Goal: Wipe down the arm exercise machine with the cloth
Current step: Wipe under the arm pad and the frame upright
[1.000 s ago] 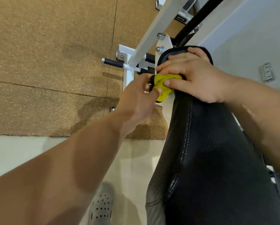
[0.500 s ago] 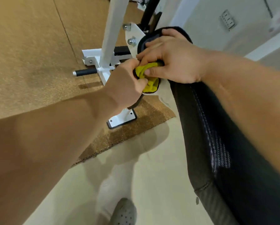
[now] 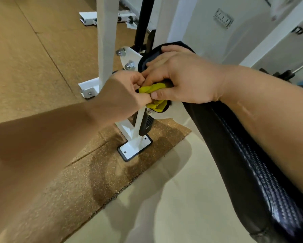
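arm exercise machine stands white-framed on the cork floor mat, its black pad along my right side. my right grip curls over the pad's top end and my left grip meets it, both pinching the bunched yellow cloth between them.

Two bare forearms, extended forward and converged: left hand curled, thumb and fingers pinched on the cloth; right hand held knuckles-up, thumb and fingers closed round the same cloth.
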